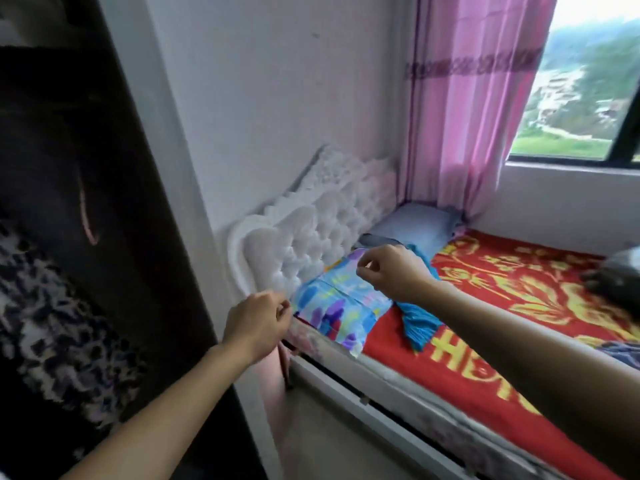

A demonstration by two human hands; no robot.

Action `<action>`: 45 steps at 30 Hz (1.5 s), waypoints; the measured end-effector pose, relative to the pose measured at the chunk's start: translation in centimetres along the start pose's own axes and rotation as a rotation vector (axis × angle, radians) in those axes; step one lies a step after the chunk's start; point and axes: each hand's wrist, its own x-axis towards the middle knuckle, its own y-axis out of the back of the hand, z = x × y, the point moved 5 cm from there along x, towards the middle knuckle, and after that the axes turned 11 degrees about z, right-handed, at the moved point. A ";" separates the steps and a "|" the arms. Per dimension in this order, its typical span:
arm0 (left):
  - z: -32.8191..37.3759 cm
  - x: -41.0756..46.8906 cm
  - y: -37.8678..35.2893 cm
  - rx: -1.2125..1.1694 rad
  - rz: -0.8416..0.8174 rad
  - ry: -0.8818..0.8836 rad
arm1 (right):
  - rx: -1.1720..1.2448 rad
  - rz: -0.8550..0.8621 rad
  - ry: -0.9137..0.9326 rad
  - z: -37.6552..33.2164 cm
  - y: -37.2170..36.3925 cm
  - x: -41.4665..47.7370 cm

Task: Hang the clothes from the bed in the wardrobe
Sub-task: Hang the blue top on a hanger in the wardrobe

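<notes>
**A:** So, which way does the teal garment (pixel 419 318) lie from the hands?

**B:** It is on the bed (pixel 512 386), a little out from the headboard (pixel 322 230), just past the patterned pillow (pixel 341 308) at the headboard's foot. Its long axis seems to slant away from the headboard toward the bed's near edge, fringed end closest to the person.

**A:** Which hand is nearer?

**B:** The right hand (pixel 391 275). Its wrist crosses right over the garment, fingers curled in, thumb against forefinger, nothing visible in them. The left hand (pixel 258 322) is by the headboard's near end, at the pillow's corner. Its fingers are curled too, and I cannot tell whether they pinch the pillow's edge.

**A:** And the count?

**B:** One teal garment. Well away from the headboard are one dark heap (pixel 614 277) and one blue-grey cloth (pixel 621 353), both cut by the frame, possibly clothes. There are two pillows, the second a pale blue pillow (pixel 417 225). The wardrobe (pixel 138 202) stands beyond the headboard's near end, with garments hanging inside.
</notes>
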 end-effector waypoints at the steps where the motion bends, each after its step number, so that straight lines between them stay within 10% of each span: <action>1: 1.5 0.3 -2.2 -0.015 -0.047 -0.014 | -0.012 -0.020 -0.051 2.8 -0.2 -0.5; 25: 12.3 21.7 -45.2 -0.071 -0.737 -0.059 | -0.072 -0.528 -0.882 49.3 -21.0 9.2; 45: 6.0 29.4 -73.3 0.080 -0.885 0.246 | -0.332 -0.756 -0.459 67.3 -58.1 25.2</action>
